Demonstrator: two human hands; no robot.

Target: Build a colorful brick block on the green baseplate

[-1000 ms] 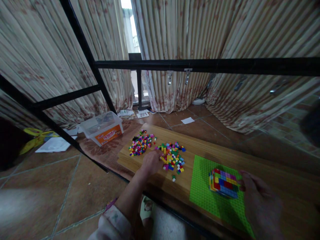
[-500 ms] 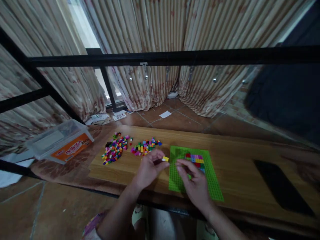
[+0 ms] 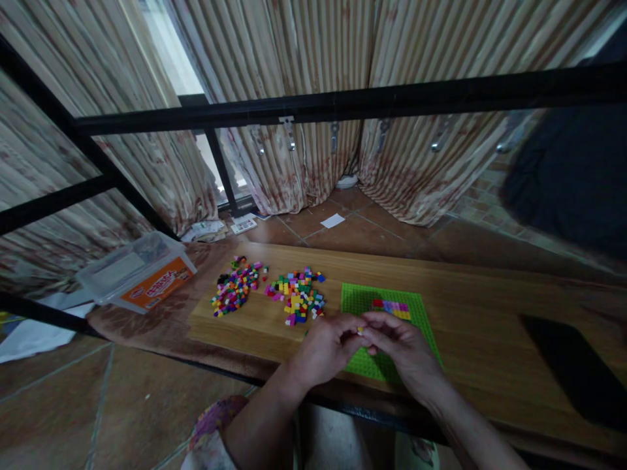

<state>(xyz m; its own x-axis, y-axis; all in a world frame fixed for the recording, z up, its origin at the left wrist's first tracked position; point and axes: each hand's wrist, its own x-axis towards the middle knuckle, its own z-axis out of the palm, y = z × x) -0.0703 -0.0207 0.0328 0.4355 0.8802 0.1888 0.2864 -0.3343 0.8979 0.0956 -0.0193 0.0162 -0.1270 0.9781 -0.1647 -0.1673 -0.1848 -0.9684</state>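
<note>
Where the fingertips meet: a small yellow plastic brick [image 3: 361, 331] sits between the two hands, over the left part of a flat, bright green, studded plastic baseplate [image 3: 355, 297].
Left hand: this hand [image 3: 323, 352] is closed in a pinch, gripping the yellow brick, which the fingers mostly hide.
Right hand: this hand [image 3: 401, 343] is curled, its thumb tip right at the brick; I cannot tell whether it grips it too.
Built block: a multicoloured block of joined plastic bricks [image 3: 392, 308] stands on the baseplate, partly hidden behind the right hand.
Loose bricks: two spread piles of small mixed-colour plastic bricks, a left one [image 3: 236, 290] and a right one [image 3: 301, 297], lie left of the baseplate.
Counter: the long brown wooden counter [image 3: 465, 307] carries the baseplate, both piles and, at right, a flat black rectangular object [image 3: 573, 369].
Box: a clear plastic box with an orange label [image 3: 142, 267] stands left of the counter.
</note>
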